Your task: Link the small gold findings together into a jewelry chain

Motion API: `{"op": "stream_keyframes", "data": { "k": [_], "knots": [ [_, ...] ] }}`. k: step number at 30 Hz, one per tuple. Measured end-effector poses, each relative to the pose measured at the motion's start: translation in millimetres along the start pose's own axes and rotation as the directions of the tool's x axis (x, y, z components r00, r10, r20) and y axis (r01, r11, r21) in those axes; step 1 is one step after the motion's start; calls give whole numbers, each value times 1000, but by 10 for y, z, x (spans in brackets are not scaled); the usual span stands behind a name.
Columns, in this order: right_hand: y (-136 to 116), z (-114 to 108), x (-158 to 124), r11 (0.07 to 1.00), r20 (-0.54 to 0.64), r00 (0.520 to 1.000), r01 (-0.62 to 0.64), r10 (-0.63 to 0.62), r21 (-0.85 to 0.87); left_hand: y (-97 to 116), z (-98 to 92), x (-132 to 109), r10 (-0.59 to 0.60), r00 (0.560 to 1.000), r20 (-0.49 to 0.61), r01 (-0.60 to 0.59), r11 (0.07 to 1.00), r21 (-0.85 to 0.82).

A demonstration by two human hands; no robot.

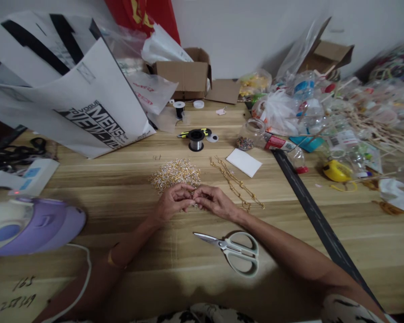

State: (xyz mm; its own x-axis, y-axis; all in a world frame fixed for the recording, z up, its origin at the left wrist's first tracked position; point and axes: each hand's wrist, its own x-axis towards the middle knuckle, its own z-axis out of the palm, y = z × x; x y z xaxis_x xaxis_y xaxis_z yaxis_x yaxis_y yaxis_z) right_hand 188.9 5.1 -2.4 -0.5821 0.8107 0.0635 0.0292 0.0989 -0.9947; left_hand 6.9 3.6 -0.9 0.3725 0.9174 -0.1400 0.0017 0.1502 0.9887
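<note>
My left hand (175, 202) and my right hand (213, 201) meet fingertip to fingertip over the wooden table (141, 269). Both are pinched closed around something tiny; a small silvery bit shows below the fingertips, too small to name. Just behind the fingers spreads a pile of small gold and silver links (177, 174). A gold chain (234, 184) lies in long strands to the right of the pile. Nearer to me rests a pair of scissors (235, 251) with pale handles, its blades pointing left.
A spool of silver wire (196, 141) stands behind the pile, beside yellow-and-black pliers (185, 133). Further right are a white folded paper (244, 162) and a jar of beads (251, 134). A white bag (97, 98) and a purple iron-like appliance (47, 224) occupy the left. Plastic bottles (311, 112) clutter the right.
</note>
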Motion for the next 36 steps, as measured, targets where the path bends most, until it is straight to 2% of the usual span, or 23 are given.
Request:
{"op": "stream_keyframes", "data": {
  "k": [9, 21, 27, 31, 36],
  "knots": [
    [17, 39, -23, 997, -49, 999, -7, 12, 83, 46, 29, -9, -24, 1000, -3, 24, 1000, -5],
    [24, 48, 5, 980, -144, 986, -57, 86, 190, 39, 2, -12, -1, 999, -32, 5, 994, 110],
    [46, 41, 46, 946, -210, 969, -60, 132, 317, 37, -12, -13, 74, 997, -23, -71, 993, 95],
    [88, 39, 45, 955, -233, 965, -49, 121, 292, 49, -5, -25, 100, 994, -44, -92, 985, 145],
    [122, 44, 20, 981, -259, 964, -2, 54, 196, 55, 3, -30, 49, 996, -76, -36, 984, 174]
  ]
}}
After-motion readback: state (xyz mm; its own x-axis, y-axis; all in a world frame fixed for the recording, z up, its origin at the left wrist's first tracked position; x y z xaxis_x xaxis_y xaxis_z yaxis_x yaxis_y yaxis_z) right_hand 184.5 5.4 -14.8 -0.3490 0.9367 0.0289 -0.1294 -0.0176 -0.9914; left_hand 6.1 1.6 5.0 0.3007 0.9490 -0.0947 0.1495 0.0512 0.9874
